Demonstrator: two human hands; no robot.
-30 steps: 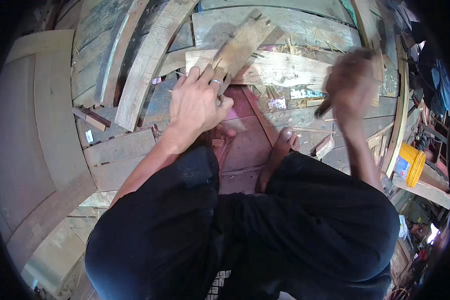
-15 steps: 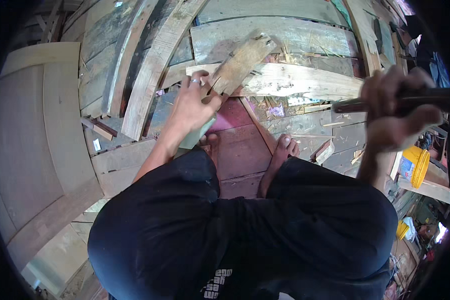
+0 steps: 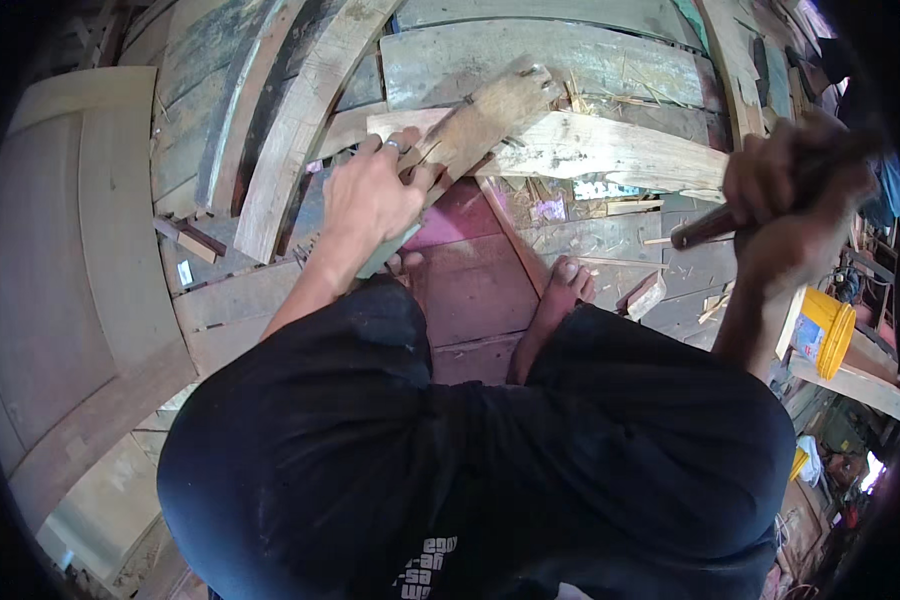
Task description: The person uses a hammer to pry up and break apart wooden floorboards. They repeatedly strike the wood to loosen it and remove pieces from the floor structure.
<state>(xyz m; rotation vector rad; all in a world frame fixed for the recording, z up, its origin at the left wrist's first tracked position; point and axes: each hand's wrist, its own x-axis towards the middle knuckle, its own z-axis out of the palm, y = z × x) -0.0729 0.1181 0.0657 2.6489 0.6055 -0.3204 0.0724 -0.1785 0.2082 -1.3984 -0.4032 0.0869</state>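
My left hand (image 3: 370, 200), with a ring on one finger, is closed on the near end of a short, rough wood piece (image 3: 490, 115). The piece slants away to the right across a pale plank (image 3: 590, 150). Raised at the right, my right hand (image 3: 795, 205) is wrapped round a dark handle (image 3: 705, 228). The tool's other end runs toward the dark right rim and is blurred, so its kind cannot be made out. A greenish piece (image 3: 385, 250) shows under my left wrist.
Long beams (image 3: 305, 120) lie at the upper left beside a wooden panel (image 3: 35, 270). My bare feet (image 3: 568, 280) rest by a reddish board (image 3: 480, 290). Wood scraps (image 3: 642, 295) litter the floor boards. A yellow bucket (image 3: 825, 335) lies tilted at the right.
The dark tool has tilted, its far end now higher, in my right hand. My left hand stays on the wood piece. The whole view has shifted slightly.
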